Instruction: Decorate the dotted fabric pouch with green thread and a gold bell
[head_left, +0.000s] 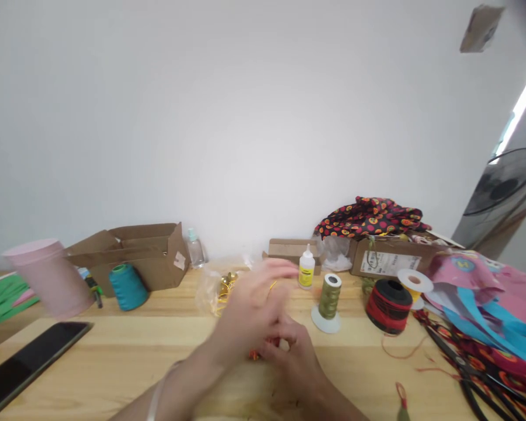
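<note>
My right hand [296,354] is closed, thumb and fingers pinching a small red piece with orange specks [255,354] just above the table. Most of that piece is hidden by my fingers. Over it passes my left hand [254,298], smeared by motion, its fingers pointing right; whether they grip anything cannot be made out. A bit of yellow cord [272,285] shows beside the left fingers. Behind the left hand lies a clear plastic bag [208,286] with gold-coloured bells [226,285] and more yellow cord.
Behind my hands stand a glue bottle [305,272], an olive thread spool [330,298] and a red-black cord spool [388,307]. Scissors [458,359] and cloth lie right. Left are a phone [30,362], teal thread cone [127,287], pink cylinder [50,280] and cardboard box [142,266].
</note>
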The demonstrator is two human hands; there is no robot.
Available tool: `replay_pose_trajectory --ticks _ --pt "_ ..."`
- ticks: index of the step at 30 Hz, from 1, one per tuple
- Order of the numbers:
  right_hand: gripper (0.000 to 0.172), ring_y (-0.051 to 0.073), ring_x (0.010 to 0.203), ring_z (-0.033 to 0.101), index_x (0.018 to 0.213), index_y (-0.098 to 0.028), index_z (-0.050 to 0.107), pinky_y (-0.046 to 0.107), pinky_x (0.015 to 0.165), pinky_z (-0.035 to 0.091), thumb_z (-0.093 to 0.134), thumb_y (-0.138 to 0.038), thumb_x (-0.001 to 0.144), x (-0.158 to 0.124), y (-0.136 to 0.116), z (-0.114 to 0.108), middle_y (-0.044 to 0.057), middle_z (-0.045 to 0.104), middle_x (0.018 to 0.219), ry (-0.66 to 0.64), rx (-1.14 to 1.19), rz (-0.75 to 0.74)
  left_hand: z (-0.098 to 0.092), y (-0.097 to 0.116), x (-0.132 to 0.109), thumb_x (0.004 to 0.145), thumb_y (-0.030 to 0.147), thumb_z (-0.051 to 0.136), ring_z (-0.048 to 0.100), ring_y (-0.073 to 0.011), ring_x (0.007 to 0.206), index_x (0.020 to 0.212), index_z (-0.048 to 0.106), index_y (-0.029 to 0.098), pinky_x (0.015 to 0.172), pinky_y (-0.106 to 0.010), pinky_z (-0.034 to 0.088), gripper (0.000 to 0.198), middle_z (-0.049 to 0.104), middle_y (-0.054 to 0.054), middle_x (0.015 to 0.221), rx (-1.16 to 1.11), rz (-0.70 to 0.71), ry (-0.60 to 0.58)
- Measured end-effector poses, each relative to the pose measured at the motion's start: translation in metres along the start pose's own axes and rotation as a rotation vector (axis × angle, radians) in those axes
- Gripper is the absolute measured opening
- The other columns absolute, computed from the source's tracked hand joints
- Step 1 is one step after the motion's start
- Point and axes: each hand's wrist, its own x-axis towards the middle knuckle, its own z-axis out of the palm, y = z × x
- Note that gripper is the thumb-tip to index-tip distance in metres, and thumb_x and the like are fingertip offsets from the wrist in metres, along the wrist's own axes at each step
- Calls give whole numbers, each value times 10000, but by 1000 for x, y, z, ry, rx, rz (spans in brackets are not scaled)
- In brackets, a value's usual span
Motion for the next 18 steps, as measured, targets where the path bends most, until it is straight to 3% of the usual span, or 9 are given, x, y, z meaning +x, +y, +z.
replay_pose_trajectory --ticks 1,3,5,7,9,12,18 --pt "196 160 776 537 674 -161 649 261 632 444 593 -342 724 16 -3 -7 31 561 823 20 17 -5 -17 -16 -7 750 247 511 554 -212 937 849 651 254 867 -328 399 172 646 -21 981 -19 -94 121" --pt "206 144 675 506 590 -164 666 246 554 406 638 -354 664 37 -12 -18 19 515 699 91 119 -16 -40 -45 -21 704 266 576 583 -210 876 855 648 246 820 -331 433 168 671 -21 903 -111 -285 206" --pt "190 127 605 454 570 -168 674 246 522 366 649 -340 646 42 -22 -22 3 459 620 158 161 -20 -44 -68 -36 679 262 610 581 -212 897 837 664 217 858 -332 411 173 680 -45 898 -175 -366 99" --pt "170 124 583 416 563 -173 678 251 526 344 639 -311 655 42 -32 -24 -8 424 578 183 129 -29 -34 -78 -44 653 239 642 552 -213 974 907 651 213 894 -336 389 256 647 -57 1015 -309 -370 -46" --pt "143 129 599 410 579 -181 687 259 548 337 635 -288 658 42 -41 -27 -10 416 578 176 79 -50 -20 -75 -44 639 227 657 546 -212 984 965 629 207 884 -341 398 328 629 -63 1053 -451 -348 -133" --pt "98 134 630 414 597 -189 697 265 576 333 655 -272 630 52 -57 -34 -11 406 605 159 35 -89 -7 -57 -31 675 263 623 576 -204 890 946 642 178 813 -332 435 285 665 -67 940 -566 -303 -196" --pt "109 114 614 398 510 -186 666 254 580 316 681 -247 599 78 -108 -46 -24 411 609 154 113 -93 -23 -13 -6 704 253 596 510 -98 563 853 654 161 599 -213 417 184 601 15 587 -524 -221 -113"
